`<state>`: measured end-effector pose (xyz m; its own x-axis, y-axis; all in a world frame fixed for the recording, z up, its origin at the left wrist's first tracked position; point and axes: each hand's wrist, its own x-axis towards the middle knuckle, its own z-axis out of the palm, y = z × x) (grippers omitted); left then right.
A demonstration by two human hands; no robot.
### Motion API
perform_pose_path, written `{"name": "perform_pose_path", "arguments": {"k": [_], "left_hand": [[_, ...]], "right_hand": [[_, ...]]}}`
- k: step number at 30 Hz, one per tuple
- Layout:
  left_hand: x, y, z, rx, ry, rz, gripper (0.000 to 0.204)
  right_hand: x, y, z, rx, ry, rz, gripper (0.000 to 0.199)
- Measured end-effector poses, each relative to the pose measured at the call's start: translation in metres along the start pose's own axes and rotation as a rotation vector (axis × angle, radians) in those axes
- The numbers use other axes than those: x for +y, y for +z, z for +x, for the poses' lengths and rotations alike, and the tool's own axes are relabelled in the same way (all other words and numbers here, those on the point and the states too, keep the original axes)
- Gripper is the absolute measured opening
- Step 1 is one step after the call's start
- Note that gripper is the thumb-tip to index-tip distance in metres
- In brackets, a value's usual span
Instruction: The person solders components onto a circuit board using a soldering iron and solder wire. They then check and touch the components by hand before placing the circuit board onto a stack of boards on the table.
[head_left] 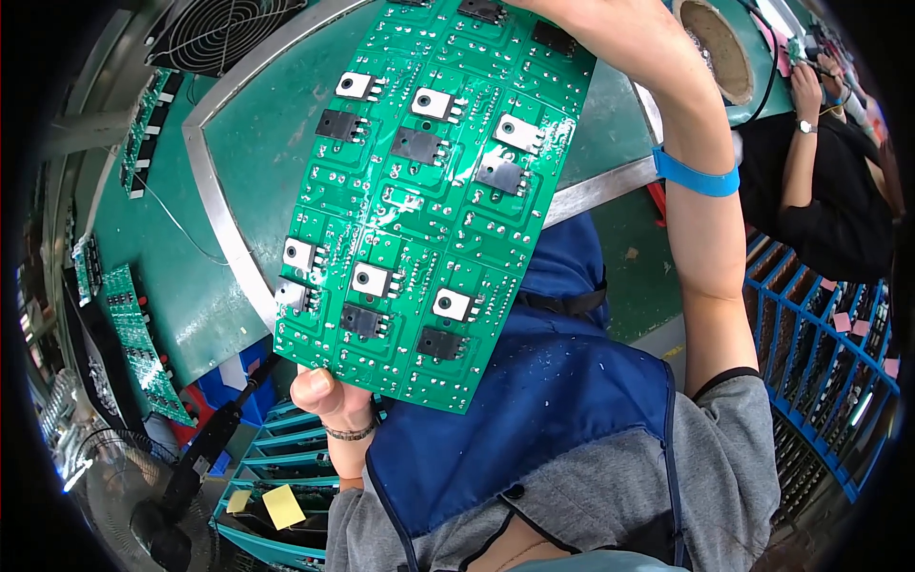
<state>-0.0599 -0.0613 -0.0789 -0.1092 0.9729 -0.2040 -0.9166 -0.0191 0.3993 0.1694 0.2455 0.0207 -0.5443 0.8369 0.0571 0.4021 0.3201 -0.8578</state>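
A large green circuit board [410, 205] is held up, tilted, in front of my chest, its solder side and rows of black and silver flat components facing me. The thumb of my left hand [329, 393] lies over the board's near left edge, and its other fingers are hidden behind. At the far right corner my right hand [562, 13] holds the board, partly cut off by the picture's upper edge. A blue strap [698, 176] goes around my right forearm.
Behind the board, a green bench [181, 253] carries a metal frame [217, 195]. More circuit boards [143, 338] stand at the left, near a black fan [224, 30]. Blue racks [824, 348] hold boards at the right, where another person [810, 191] works. Teal racks [286, 458] stand at lower left.
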Motion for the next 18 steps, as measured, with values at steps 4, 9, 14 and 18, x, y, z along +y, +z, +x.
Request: {"name": "perform_pose_path", "arguments": {"k": [4, 9, 14, 18], "left_hand": [[-0.002, -0.004, -0.001, -0.006, -0.004, 0.002, 0.081], [-0.001, -0.004, -0.001, -0.014, -0.01, 0.007, 0.081], [0.0, -0.007, 0.002, -0.018, -0.014, 0.013, 0.081], [0.001, -0.009, 0.002, -0.016, -0.017, 0.018, 0.081]], "right_hand": [[-0.005, -0.001, -0.003, -0.008, 0.023, 0.032, 0.039], [-0.009, -0.005, -0.008, 0.009, -0.016, -0.021, 0.041], [-0.01, -0.006, -0.012, 0.025, -0.005, 0.039, 0.04], [-0.008, -0.01, -0.012, 0.015, -0.022, 0.052, 0.038]]}}
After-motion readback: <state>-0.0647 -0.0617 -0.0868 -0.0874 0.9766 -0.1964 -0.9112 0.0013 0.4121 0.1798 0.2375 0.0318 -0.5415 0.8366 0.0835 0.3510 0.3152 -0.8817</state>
